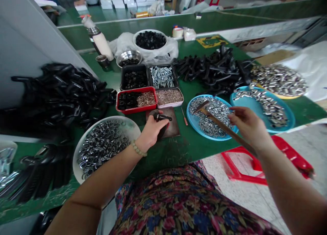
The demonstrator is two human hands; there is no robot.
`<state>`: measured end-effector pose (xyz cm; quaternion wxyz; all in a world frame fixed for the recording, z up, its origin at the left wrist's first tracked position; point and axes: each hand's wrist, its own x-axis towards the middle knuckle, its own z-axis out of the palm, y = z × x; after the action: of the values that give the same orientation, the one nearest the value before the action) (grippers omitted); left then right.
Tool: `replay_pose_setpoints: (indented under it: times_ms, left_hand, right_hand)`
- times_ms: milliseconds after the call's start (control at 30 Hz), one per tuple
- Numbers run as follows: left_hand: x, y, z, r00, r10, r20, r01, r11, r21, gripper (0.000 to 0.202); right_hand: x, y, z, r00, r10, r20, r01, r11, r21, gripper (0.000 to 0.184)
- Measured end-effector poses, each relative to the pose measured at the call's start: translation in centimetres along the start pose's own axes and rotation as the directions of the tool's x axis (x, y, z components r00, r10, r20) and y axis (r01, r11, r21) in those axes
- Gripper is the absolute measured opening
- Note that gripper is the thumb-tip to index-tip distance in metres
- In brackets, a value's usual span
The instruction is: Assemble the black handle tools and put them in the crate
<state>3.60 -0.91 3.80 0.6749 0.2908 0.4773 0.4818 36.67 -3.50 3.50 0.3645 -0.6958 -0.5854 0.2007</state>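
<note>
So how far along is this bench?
The big black pile looks finished, though I can't be sure. In hand: the left hand holds a small black handle on a brown pad, the right hand a hammer. Left: the plate of metal rings and tray of nuts look full.

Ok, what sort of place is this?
Probably a small-parts workshop bench: a green table carries a tray of bolts, a blue tray of nuts and heaps of black parts; the right hand holds a hammer, the left hand a black part.
</note>
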Motion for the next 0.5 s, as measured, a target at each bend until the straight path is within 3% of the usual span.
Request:
replay_pose_setpoints:
  times_ms: [100,200,367,500]
  left_hand:
    - [-0.5,0.4,-0.1,0.999,-0.036,-0.011,0.035,0.999,-0.033,0.043]
    - [-0.9,0.9,-0.6,0.993,-0.116,-0.023,0.113,0.989,-0.094,0.037]
    - [-1.2,0.9,-1.5,0.985,-0.168,-0.029,0.162,0.975,-0.154,0.037]
    - [-1.3,0.4,-1.7,1.0,-0.01,-0.03,0.008,0.999,-0.045,0.043]
  right_hand:
    - [-0.5,-5.9,4.2,0.98,-0.037,0.195,-0.039,0.926,0.374,0.035]
    - [-1.3,-9.6,7.6,0.921,-0.118,0.37,-0.109,0.836,0.538,0.035]
    - [-1.7,-11.9,10.0,0.837,-0.181,0.516,-0.135,0.847,0.515,0.035]
    - [-1.2,-12.7,10.5,0.832,-0.245,0.498,0.008,0.903,0.43,0.029]
